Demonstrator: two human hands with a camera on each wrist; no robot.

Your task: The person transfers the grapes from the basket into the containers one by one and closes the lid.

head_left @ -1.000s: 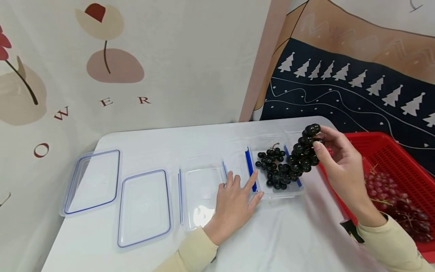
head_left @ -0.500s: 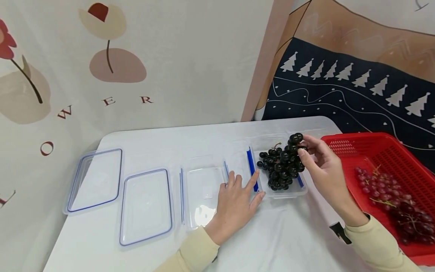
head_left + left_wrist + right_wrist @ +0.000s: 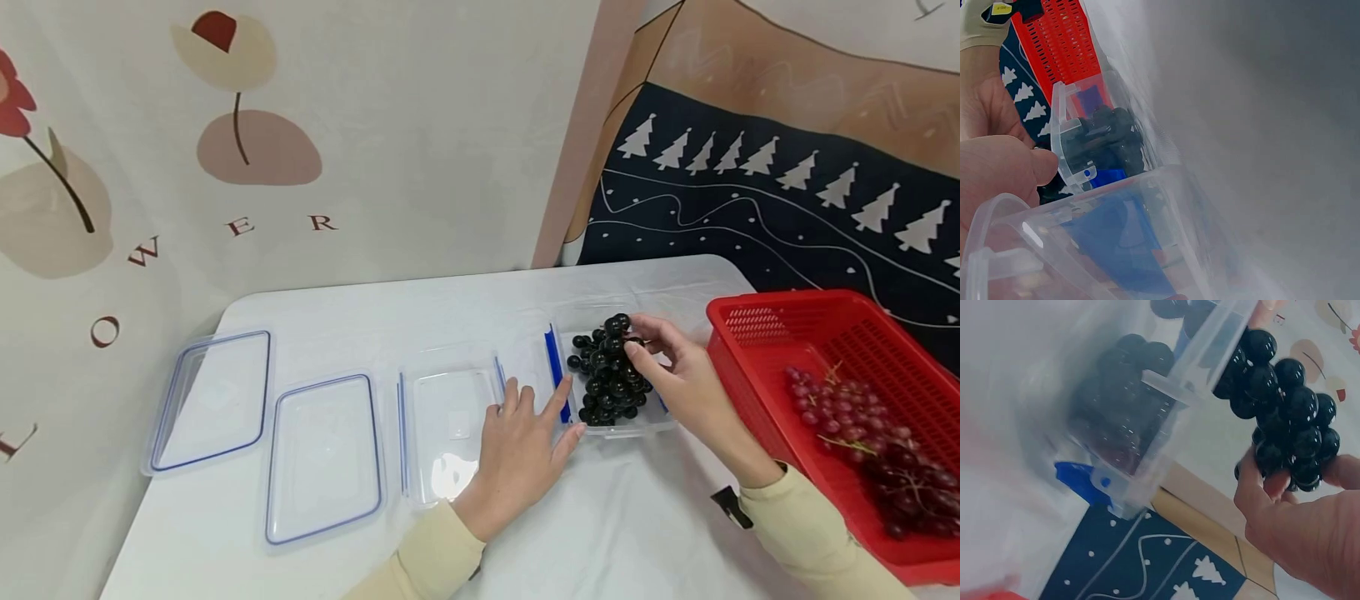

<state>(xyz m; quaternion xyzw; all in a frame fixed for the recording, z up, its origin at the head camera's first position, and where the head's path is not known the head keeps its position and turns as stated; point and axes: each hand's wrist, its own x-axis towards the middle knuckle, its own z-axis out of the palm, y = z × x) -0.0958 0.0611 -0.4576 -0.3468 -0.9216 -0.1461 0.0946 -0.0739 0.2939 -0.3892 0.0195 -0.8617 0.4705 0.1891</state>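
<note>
My right hand [image 3: 678, 371] grips a bunch of black grapes [image 3: 617, 379] by its upper end, fingers and thumb curled round it. The lower grapes reach down into a clear plastic container [image 3: 641, 427] with blue side clips. Part of another black bunch [image 3: 581, 352] shows at the left inside that container. In the right wrist view the held grapes [image 3: 1288, 412] stand above the rim, with more grapes [image 3: 1125, 400] visible through the wall. My left hand [image 3: 517, 458] lies with fingers spread between this container and a second clear container [image 3: 450, 417], fingertips at the left clip.
Two clear lids with blue seals, one the near lid [image 3: 324, 458] and one the far lid [image 3: 210, 400], lie at the left of the white table [image 3: 360, 325]. At the right stands a red basket [image 3: 757, 333] holding red grapes [image 3: 843, 408] and darker grapes [image 3: 911, 492].
My right hand has moved left and down with the black grapes, from beside the basket to over and into the container. The left hand has stayed in place.
</note>
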